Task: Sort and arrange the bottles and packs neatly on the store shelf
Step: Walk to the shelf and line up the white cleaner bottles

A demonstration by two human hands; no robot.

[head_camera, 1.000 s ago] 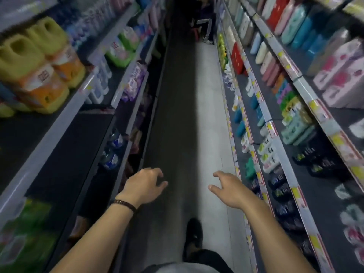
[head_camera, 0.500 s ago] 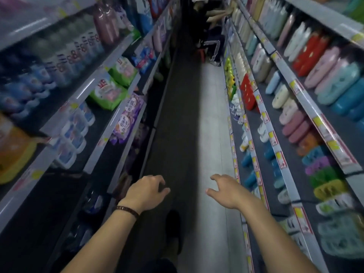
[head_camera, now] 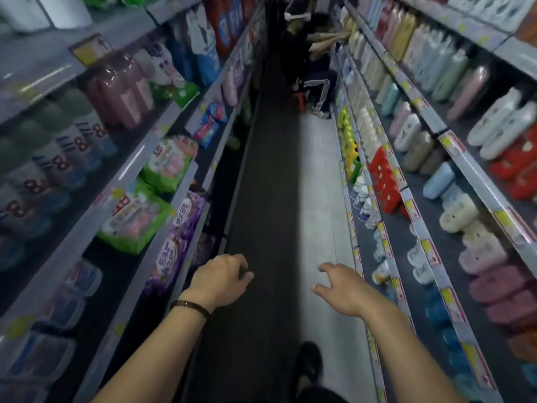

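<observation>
A shop — the household-goods aisle of a supermarket. Left of the left hand rise tiered shelves stacked with green refill packs and purple packs. Right of the right hand, rows of pastel bottles stand behind rails lined with yellow price tags. Ahead of both hands, a narrow floor strip runs between the racks.

The aisle floor is dark along its left half and pale grey along its right. Tall shelf units flank the floor on both sides. A red stool stands at the floor's far end.
</observation>
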